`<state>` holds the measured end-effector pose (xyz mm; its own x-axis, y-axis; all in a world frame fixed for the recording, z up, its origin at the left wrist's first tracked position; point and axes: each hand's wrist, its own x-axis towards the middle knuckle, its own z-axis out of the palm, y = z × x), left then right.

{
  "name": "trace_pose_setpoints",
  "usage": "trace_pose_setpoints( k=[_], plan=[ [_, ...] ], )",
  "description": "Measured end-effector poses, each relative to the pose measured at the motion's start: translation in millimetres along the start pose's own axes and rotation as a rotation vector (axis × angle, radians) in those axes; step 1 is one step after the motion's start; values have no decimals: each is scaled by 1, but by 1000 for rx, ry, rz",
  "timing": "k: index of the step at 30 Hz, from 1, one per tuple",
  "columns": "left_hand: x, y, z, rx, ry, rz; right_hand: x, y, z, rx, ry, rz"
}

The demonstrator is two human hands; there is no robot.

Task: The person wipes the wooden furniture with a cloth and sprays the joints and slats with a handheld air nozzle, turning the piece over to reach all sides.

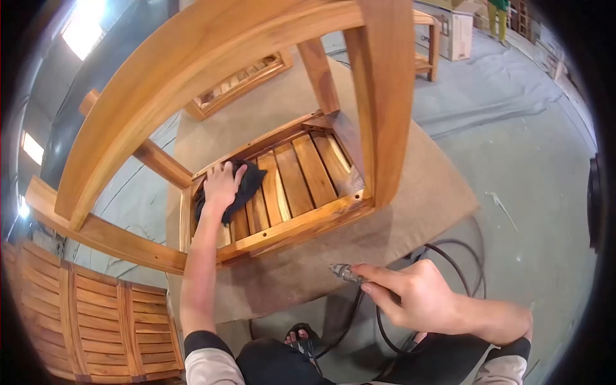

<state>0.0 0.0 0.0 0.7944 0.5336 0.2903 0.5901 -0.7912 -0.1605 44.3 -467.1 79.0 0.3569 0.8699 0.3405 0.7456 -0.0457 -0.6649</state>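
An upturned wooden chair (pixel 296 221) rests on a brown-covered worktable (pixel 443 186), its legs and curved arms rising toward me. My left hand (pixel 221 186) presses a bunched black cloth (pixel 247 196) onto the underside of the seat slats (pixel 292 179), at the left end inside the frame. Low at the right, in front of the table edge, my right hand (pixel 420 295) is closed around an air hose nozzle (pixel 346 273). Its metal tip points left toward the table, apart from the chair. The palm hides the nozzle's back end.
A dark hose (pixel 346 327) loops on the floor near my feet. Slatted wooden furniture (pixel 96 314) stands at the lower left. A smaller wooden frame (pixel 240 83) lies on the table's far side. Another wooden piece (pixel 434 48), a carton (pixel 457 35) and a person (pixel 498 19) are farther back.
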Motion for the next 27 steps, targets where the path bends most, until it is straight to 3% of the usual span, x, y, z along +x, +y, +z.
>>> trace_pose_setpoints(
  k=[2,5,7,11,15,21,24,26,27],
  plan=[
    [-16,6,-7,-108,48,41,5,-8,0,-4,6,-33],
    [-58,40,-51,-290,-57,260,-7,-18,-10,13,-8,-53],
    [-66,62,-77,-382,-287,286,-4,-18,-10,27,5,-62],
    [-60,70,-74,-363,-237,267,3,-18,-8,11,-24,-66],
    [-39,57,-34,-254,30,292,7,-8,3,33,-9,-26],
    [40,49,4,-18,284,100,13,8,4,-9,6,89],
    [32,49,2,-63,125,62,7,14,-1,-48,16,132],
    [8,55,-18,-131,12,155,6,18,-8,-30,10,158],
    [-8,63,-30,-190,-119,117,6,19,-13,-37,8,146]
  ],
)
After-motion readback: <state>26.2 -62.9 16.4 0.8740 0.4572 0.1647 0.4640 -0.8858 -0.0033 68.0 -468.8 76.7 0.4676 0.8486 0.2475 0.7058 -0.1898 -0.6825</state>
